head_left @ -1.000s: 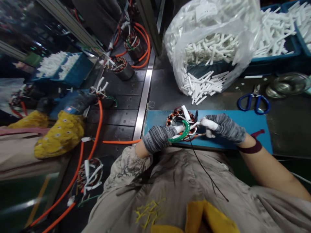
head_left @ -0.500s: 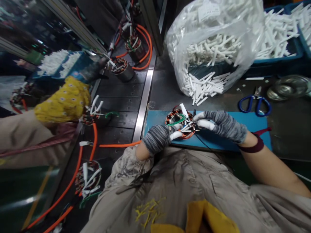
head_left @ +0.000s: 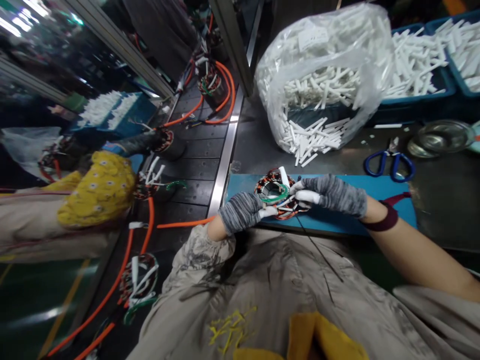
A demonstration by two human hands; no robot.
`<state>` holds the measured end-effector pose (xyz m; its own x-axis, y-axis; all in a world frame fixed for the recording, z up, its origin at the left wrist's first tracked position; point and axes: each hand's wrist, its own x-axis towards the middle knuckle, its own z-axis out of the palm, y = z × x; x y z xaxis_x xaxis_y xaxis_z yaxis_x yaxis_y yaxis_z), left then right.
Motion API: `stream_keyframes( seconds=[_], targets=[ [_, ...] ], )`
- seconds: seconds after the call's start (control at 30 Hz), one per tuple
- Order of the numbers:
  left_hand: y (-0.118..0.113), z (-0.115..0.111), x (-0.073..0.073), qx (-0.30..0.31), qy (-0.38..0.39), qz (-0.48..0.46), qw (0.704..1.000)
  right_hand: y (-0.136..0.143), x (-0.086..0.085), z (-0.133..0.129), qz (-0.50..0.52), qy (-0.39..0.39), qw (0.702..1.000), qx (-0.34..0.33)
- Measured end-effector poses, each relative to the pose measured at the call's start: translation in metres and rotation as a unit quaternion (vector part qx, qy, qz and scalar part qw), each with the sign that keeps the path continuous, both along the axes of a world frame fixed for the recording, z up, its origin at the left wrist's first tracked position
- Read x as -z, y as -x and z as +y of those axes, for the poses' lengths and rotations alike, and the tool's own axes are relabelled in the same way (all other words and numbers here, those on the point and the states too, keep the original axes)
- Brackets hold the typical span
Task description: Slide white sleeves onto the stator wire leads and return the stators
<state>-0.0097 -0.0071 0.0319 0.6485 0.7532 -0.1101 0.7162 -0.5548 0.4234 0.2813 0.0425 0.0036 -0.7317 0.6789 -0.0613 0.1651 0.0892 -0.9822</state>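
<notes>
A motor stator [head_left: 269, 181] with copper windings, a coil of green cord [head_left: 275, 196] and white sleeves lies at the near left of a blue mat [head_left: 356, 215]. My left hand [head_left: 245, 211], in a grey glove with white fingertips, grips its near left side. From the right, my right hand [head_left: 324, 192], gloved alike, has thumb and finger pinched at the stator's thin wires. A white sleeve [head_left: 284, 176] stands up from the winding between the hands. One thin black lead [head_left: 318, 242] trails over my lap. The exact wire under the right fingertips is too small to make out.
Behind the mat, a clear bag [head_left: 318, 60] spills white sleeves. Blue bins [head_left: 416, 97] of sleeves, blue scissors [head_left: 390, 162] and glass dishes [head_left: 438, 137] stand right. Leftward, a conveyor [head_left: 198, 165] carries stators and orange tubes; a co-worker's yellow sleeve [head_left: 105, 192] reaches over it.
My right hand has shifted slightly left, closer to the stator. The black lead now hangs further down over my lap. A co-worker's arm and a stator on the conveyor have moved nearer.
</notes>
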Motion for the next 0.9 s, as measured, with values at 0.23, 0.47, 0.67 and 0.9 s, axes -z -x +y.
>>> stream_keyframes(
  seconds=[0.23,0.47,0.67,0.9],
  targets=[
    [-0.009,-0.029,0.014,-0.043,-0.154,-0.017,0.987,-0.007,0.009,0.008,-0.071,-0.106,0.991,0.036],
    [-0.023,-0.047,0.023,-0.075,-0.237,-0.044,0.968,-0.007,0.031,0.072,-0.349,-0.290,0.879,0.144],
    [-0.029,-0.045,0.024,-0.079,-0.265,-0.025,0.961,-0.011,0.032,0.047,-0.297,-0.285,0.880,0.235],
    [-0.027,-0.049,0.023,-0.057,-0.243,-0.021,0.968,-0.038,0.019,-0.052,-0.038,-0.034,0.947,0.316]
  ],
)
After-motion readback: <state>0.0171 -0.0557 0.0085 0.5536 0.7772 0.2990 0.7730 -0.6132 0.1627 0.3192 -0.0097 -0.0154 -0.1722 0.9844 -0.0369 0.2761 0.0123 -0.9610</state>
